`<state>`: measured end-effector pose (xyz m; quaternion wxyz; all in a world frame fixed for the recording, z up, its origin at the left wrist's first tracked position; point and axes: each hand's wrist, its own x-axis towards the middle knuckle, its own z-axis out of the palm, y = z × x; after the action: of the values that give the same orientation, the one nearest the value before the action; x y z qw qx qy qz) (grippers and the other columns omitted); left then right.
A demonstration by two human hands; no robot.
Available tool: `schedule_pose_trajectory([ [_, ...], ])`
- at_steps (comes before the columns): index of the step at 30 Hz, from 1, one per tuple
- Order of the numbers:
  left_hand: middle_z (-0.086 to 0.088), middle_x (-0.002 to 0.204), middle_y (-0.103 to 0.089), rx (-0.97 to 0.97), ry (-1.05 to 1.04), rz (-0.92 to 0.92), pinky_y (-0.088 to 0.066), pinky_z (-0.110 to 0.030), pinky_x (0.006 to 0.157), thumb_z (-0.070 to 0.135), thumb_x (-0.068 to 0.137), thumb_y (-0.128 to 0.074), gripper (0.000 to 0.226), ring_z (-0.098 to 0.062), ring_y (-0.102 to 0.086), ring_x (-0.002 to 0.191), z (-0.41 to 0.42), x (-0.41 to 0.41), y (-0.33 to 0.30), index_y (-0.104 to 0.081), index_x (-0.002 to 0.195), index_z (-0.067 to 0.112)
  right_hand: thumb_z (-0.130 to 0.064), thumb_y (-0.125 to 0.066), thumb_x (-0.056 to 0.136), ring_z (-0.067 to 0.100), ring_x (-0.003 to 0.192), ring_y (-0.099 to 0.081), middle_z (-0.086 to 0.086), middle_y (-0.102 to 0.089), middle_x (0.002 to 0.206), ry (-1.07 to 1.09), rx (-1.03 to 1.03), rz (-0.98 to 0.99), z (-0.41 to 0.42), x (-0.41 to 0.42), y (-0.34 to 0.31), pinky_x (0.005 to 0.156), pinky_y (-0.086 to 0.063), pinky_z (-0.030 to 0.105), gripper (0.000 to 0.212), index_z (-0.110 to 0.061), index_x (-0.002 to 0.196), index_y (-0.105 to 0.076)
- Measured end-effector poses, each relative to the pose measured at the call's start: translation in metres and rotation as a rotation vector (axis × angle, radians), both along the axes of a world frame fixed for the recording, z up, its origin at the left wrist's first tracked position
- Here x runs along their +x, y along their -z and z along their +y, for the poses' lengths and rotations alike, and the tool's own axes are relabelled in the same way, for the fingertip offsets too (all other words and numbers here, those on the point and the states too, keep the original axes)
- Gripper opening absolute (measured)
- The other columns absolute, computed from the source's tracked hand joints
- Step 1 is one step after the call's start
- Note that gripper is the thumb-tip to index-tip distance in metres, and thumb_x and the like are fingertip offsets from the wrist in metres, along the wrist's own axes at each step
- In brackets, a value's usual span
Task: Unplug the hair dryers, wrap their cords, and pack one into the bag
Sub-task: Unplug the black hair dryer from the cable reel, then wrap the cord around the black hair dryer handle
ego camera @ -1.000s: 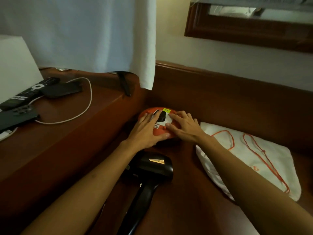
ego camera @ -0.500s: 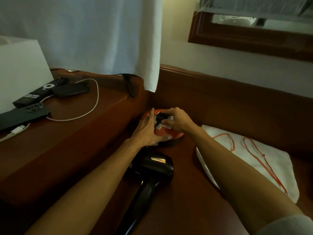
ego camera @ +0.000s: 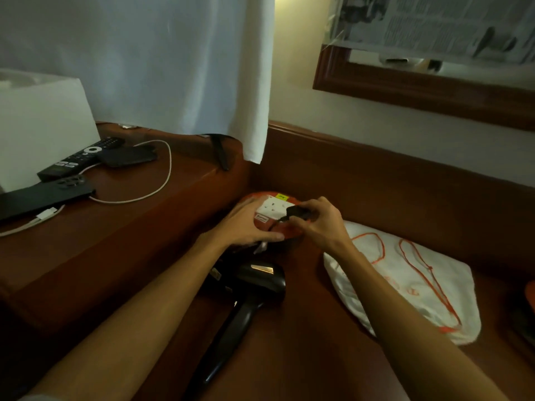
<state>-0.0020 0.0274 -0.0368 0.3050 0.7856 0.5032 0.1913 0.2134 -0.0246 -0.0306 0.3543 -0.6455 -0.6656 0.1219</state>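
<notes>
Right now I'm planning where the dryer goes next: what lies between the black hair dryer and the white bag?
In the head view, the person's right forearm crosses above the gap between the black hair dryer and the white bag; beneath it, only bare brown wooden surface shows.

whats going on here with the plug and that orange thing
A person is unplugging a hair dryer. The left hand presses flat on the orange extension reel to steady it, while the right hand pinches the black plug, now clear of the white socket. The black hair dryer lies just in front, the white drawstring bag beside it.
</notes>
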Motion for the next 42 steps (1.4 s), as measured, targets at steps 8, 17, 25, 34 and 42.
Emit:
schedule_pose_trajectory([
  [8, 0.007, 0.149, -0.045, 0.142, -0.116, -0.114, -0.036, -0.036, 0.111, 0.04, 0.081, -0.08, 0.06, -0.016, -0.039, 0.139, -0.121, -0.053, -0.019, -0.055, 0.136, 0.032, -0.036, -0.073, 0.09, 0.012, 0.096, -0.064, -0.002, -0.069, 0.109, 0.167, -0.084, 0.055, -0.071, 0.002, 0.051, 0.077, -0.052, 0.019, 0.037, -0.016, 0.12, -0.066],
  [17, 0.001, 0.137, -0.045, 0.139, -0.323, -0.111, -0.045, -0.037, 0.099, 0.034, 0.08, -0.081, 0.062, -0.02, -0.046, 0.128, -0.21, -0.039, 0.033, -0.047, 0.131, 0.031, -0.053, -0.056, 0.097, 0.032, 0.118, -0.054, 0.009, -0.067, 0.121, 0.202, -0.13, -0.222, -0.108, -0.024, 0.019, 0.1, -0.035, 0.044, 0.049, -0.018, 0.131, -0.057],
  [25, -0.008, 0.137, -0.049, 0.078, -0.344, -0.139, -0.04, -0.033, 0.102, 0.019, 0.091, -0.073, 0.056, -0.026, -0.048, 0.13, -0.231, -0.03, 0.05, -0.047, 0.14, 0.011, -0.046, -0.066, 0.093, 0.014, 0.117, -0.062, -0.001, -0.067, 0.126, 0.07, -0.176, 0.11, -0.237, -0.046, 0.046, 0.1, -0.051, 0.035, 0.042, -0.023, 0.128, -0.063],
  [34, 0.011, 0.1, -0.071, 0.249, -0.148, -0.562, -0.053, -0.037, 0.091, 0.042, 0.102, -0.051, 0.025, -0.004, -0.065, 0.098, -0.279, -0.005, -0.019, -0.067, 0.116, 0.028, -0.032, -0.058, 0.1, 0.005, 0.098, -0.07, -0.012, -0.076, 0.1, 0.017, -0.024, 0.531, -0.324, -0.055, 0.014, 0.087, -0.055, 0.03, 0.02, -0.024, 0.107, -0.074],
  [42, -0.011, 0.13, -0.065, -0.545, 0.347, -0.975, -0.047, -0.045, 0.101, 0.045, 0.103, -0.043, 0.046, -0.029, -0.058, 0.128, -0.276, 0.056, -0.035, -0.059, 0.136, 0.017, -0.041, -0.045, 0.106, 0.043, 0.085, -0.063, 0.022, -0.069, 0.105, -0.171, -0.101, 0.906, -0.331, -0.043, -0.006, 0.08, -0.052, 0.049, 0.046, -0.002, 0.121, -0.062],
])
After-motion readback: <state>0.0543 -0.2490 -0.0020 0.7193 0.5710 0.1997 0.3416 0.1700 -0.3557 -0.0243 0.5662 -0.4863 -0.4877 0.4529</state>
